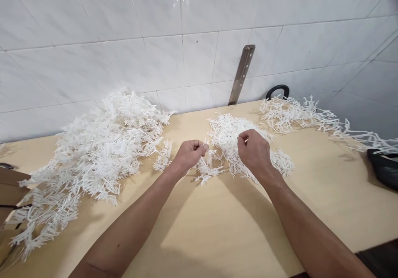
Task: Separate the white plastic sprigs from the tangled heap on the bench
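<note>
My left hand [190, 154] pinches a small white branching sprig [209, 171], which hangs below and to the right of the fingers. Over the middle pile of white sprigs [228, 135], my right hand [254, 147] is closed, thumb against the curled fingers; whatever it may hold is too small to make out. A small white clump [163, 155] lies left of my left hand. The large heap of white branching pieces [105, 145] spreads over the left side of the table.
White bare stems [289, 114] stretch along the right back of the wooden table [192, 236]. A black ring-shaped object [278, 89] and a metal bracket [241, 75] are by the tiled wall. A black object [384, 168] lies right, a cardboard box [12, 191] left.
</note>
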Demonstrator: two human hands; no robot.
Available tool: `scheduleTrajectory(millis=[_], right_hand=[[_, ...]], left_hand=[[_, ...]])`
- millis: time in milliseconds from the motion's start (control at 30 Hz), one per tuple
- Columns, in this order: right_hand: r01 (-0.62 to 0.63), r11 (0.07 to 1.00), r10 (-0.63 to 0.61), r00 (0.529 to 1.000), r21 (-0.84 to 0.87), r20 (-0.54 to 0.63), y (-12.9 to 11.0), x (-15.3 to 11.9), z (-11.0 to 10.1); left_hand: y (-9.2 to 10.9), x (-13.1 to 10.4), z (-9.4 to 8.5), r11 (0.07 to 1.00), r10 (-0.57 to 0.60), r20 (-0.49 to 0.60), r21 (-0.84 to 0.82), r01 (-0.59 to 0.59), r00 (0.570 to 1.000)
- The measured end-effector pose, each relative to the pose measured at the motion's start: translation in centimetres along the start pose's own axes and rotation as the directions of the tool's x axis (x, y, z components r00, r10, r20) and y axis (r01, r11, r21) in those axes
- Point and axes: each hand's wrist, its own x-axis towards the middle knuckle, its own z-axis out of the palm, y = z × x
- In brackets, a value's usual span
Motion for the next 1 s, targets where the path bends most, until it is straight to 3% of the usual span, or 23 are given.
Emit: scheduleTrajectory(millis=[100, 167, 233, 300, 400, 733, 833, 1000], right_hand=[[0.021, 0.999, -0.020, 0.999, 0.036, -0.025, -0.2, -0.1, -0.3], [0.030, 0.992, -0.033, 0.999, 0.121, 0.028, -1.2, -0.6, -0.4], [-0.017, 0.961, -0.032, 0.985, 0.274, 0.172, -2.5, -1.2, -0.4], [-0.104, 0.909, -0.048, 0.936, 0.405, 0.348, -3.8, -1.9, -0.3], [-0.179, 0.868, -0.082, 0.867, 0.462, 0.491, -5.0, -2.6, 0.0], [-0.128, 0.914, -0.067, 0.889, 0.385, 0.453, -5.1, -2.8, 0.3], [-0.112, 0.919, -0.073, 0.893, 0.377, 0.444, -5.1, -2.9, 0.4], [-0.141, 0.939, -0.021, 0.887, 0.313, 0.461, -5.2, -2.9, 0.7]], left_hand=[[0.1, 0.1, -0.2, 0.996, -0.014, 0.018, -0.087, 0.015, 1.000], [0.2, 0.0, -0.1, 0.994, -0.004, 0.021, -0.111, 0.006, 1.000], [0.2, -0.1, 0.0, 0.991, 0.006, 0.020, -0.134, -0.003, 1.000], [0.2, -0.2, 0.1, 0.989, 0.024, 0.018, -0.148, -0.021, 1.000], [0.0, -0.1, 0.1, 0.990, 0.050, 0.010, -0.136, -0.048, 0.999], [-0.4, 0.1, 0.4, 0.997, 0.076, 0.002, 0.005, -0.076, 0.997], [-0.3, -0.1, 0.5, 0.977, 0.124, -0.005, 0.174, -0.121, 0.992], [-0.6, -0.7, 1.2, 0.864, 0.239, -0.018, 0.460, -0.204, 0.971]])
